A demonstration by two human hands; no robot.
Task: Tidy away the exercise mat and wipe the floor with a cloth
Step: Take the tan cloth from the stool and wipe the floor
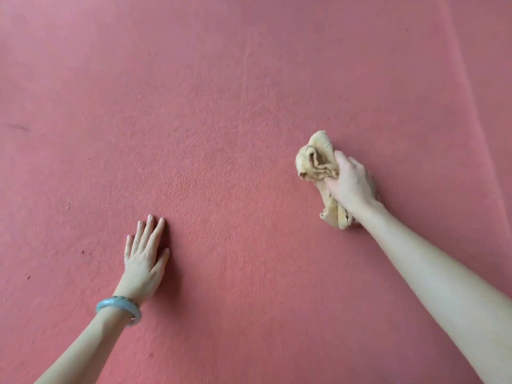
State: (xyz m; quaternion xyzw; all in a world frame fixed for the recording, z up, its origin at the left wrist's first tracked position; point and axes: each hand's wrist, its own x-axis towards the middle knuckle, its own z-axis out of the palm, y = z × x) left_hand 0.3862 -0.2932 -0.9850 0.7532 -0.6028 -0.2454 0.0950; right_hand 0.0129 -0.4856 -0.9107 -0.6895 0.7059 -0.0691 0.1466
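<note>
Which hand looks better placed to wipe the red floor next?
The right hand: it grips the yellow cloth, bunched against the floor. The left hand holds nothing; it lies flat on the floor, fingers straight, probably propping the person.

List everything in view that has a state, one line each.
left hand: flat, fingers straight, on the red floor
right hand: grips the yellow cloth
yellow cloth: crumpled, against the red floor
red floor: dark specks beside the left hand
pale green bangle: worn on the left wrist
</note>
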